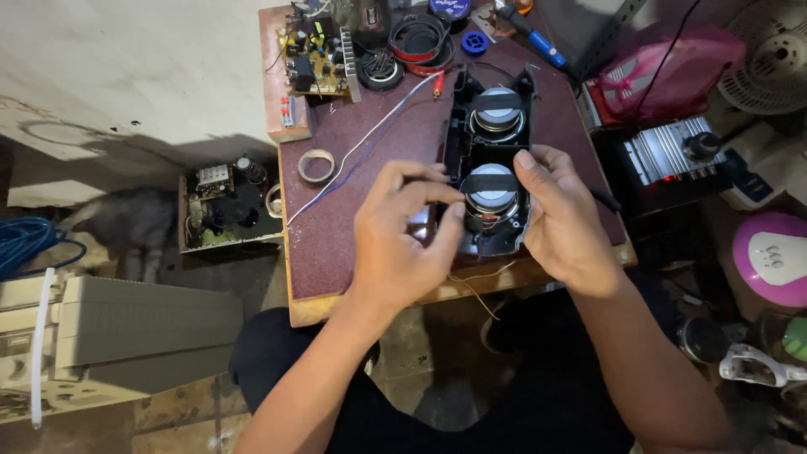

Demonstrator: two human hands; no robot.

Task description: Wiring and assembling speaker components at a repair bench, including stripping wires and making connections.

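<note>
Head view: a black plastic speaker housing (492, 160) with two round silver drivers lies opened on the maroon-topped wooden workbench (336, 235), near its front edge. The left hand (403, 240) pinches its fingertips narrowly at the nearer driver's left rim. The right hand (563, 219) grips the housing's right side, thumb on top. A white and blue wire pair (361, 147) runs across the bench to a green circuit board (315, 59); a tape roll (316, 166) lies beside it.
</note>
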